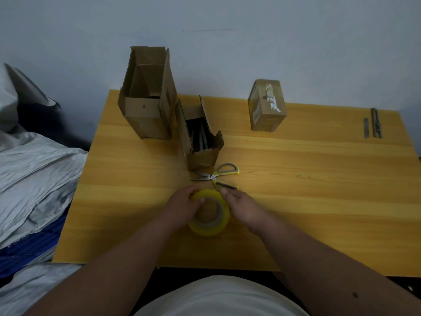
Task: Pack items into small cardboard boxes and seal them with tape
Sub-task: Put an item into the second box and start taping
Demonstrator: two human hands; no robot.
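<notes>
The tape, just nearer than the scissors, was gripped by both the left hand and right hand (seemingly seeking its end), with the open box beyond awaiting sealing.

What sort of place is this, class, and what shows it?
Probably a makeshift packing spot in a plain room: a wooden table against a bare wall, open cardboard boxes, tape roll and scissors.
</notes>
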